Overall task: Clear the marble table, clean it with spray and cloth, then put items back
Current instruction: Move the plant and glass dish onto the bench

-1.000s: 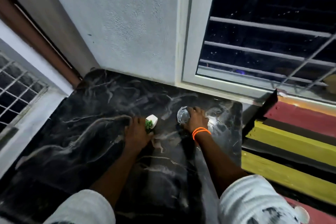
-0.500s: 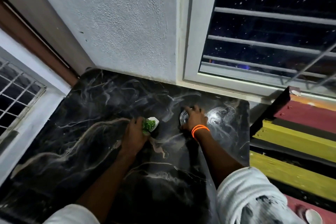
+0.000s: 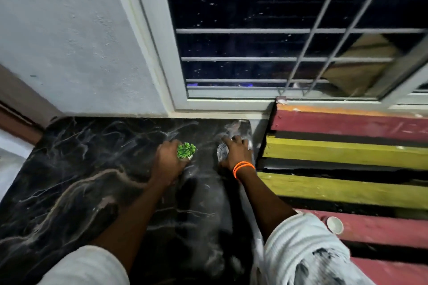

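Head view: I see left hand [image 3: 170,164] curled around small plant [image 3: 186,150]; right hand [image 3: 236,154] gripping glass [image 3: 221,152] on marble surface [image 3: 69,180].

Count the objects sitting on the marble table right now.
2: a small potted plant gripped by the left hand, and a clear glass under the right hand near the table's right edge.
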